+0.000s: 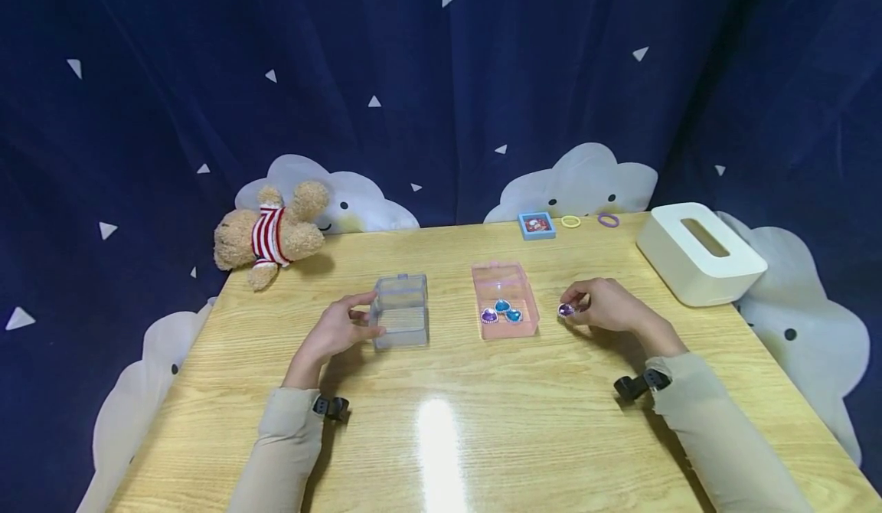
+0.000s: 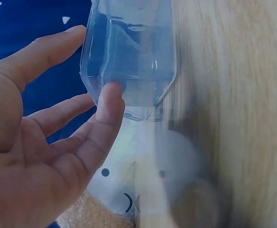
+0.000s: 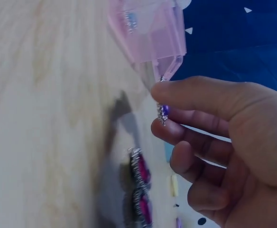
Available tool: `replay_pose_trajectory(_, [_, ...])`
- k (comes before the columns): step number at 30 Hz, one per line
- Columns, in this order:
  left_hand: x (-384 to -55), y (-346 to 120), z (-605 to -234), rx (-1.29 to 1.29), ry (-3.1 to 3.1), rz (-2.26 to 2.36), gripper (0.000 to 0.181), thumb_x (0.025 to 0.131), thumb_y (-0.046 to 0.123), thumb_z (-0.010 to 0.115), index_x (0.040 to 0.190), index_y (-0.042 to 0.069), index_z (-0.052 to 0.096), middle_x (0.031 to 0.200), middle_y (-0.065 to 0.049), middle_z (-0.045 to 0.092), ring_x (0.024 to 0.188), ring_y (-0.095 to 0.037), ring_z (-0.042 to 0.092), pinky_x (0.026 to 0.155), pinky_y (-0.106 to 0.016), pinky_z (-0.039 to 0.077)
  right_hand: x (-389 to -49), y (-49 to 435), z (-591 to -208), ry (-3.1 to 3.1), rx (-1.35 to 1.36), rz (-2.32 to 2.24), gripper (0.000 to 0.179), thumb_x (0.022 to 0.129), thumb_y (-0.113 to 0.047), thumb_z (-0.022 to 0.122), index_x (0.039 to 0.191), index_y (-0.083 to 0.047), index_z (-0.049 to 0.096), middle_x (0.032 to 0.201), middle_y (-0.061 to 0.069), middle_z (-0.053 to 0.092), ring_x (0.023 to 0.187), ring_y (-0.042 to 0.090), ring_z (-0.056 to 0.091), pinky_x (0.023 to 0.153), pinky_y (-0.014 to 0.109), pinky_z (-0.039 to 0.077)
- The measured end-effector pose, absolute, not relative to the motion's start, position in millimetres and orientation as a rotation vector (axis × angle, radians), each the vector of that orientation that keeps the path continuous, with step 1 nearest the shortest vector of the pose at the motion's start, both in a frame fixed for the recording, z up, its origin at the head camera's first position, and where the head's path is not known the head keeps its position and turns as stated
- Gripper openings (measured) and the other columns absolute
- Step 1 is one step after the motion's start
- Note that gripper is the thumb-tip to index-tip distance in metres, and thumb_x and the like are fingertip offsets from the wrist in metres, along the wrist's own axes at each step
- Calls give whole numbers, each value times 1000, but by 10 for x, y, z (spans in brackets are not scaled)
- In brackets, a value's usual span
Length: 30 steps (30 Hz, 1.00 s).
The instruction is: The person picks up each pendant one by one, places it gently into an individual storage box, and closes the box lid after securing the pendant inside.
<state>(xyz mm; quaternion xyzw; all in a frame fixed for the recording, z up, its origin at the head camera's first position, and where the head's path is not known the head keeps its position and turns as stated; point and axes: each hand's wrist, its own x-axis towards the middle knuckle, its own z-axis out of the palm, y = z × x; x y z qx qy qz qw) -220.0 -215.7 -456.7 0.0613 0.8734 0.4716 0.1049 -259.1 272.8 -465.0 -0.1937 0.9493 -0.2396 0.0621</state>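
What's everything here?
Wooden table: 1, yellowish, below
Clear plastic box: 1, bluish, centre-left
Translucent plastic box: 1, pink, centre
Rimmed gems: 3, blue and purple, pink box
Held gem: 1, purple, right
Lying gems: 2, reddish, table
Plush bear: 1, tan, back left
Square frame: 1, blue, back
Round rings: 2, yellow, purple, back
Slotted box: 1, white, back right
Patterned curtain: 1, navy, behind
Left hand: 1, bare, clear box
Right hand: 1, bare, held gem
Sleeves: 2, beige, arms
Wristbands: 2, black, wrists

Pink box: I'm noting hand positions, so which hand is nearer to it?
Right. The right hand is just to the right of the pink box, pinching a purple gem; the left hand is farther off to its left, touching the clear bluish box.
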Motion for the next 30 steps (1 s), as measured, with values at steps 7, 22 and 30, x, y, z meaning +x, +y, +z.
replay_pose_trajectory(7, [-2215, -2156, -4558, 182, 2576, 1390, 75, 83, 13, 81, 148, 2, 45, 151, -18, 48, 120, -37, 59, 79, -25, 51, -2634, 2643, -4523, 2890, -560, -814, 26, 81, -23, 81, 104, -14, 73, 92, 0, 71, 63, 10, 54, 54, 25, 44])
replay_pose_trajectory(22, [-2215, -2148, -4554, 164, 2560, 1387, 76, 84, 15, 80, 150, 4, 44, 150, -19, 48, 120, -37, 60, 77, -25, 53, -2728, 2177, -4279, 2921, -683, -883, 27, 81, -19, 80, 106, -15, 72, 94, 2, 73, 73, 15, 58, 66, 27, 47])
replay_pose_trajectory(30, [-2197, -2145, -4562, 141, 2544, 1397, 76, 83, 12, 80, 150, 5, 44, 146, -20, 51, 115, -35, 61, 69, -21, 51, -2734, 1849, -4249, 2836, -705, -958, 26, 80, -17, 80, 105, -17, 72, 94, 2, 71, 72, 14, 56, 64, 26, 46])
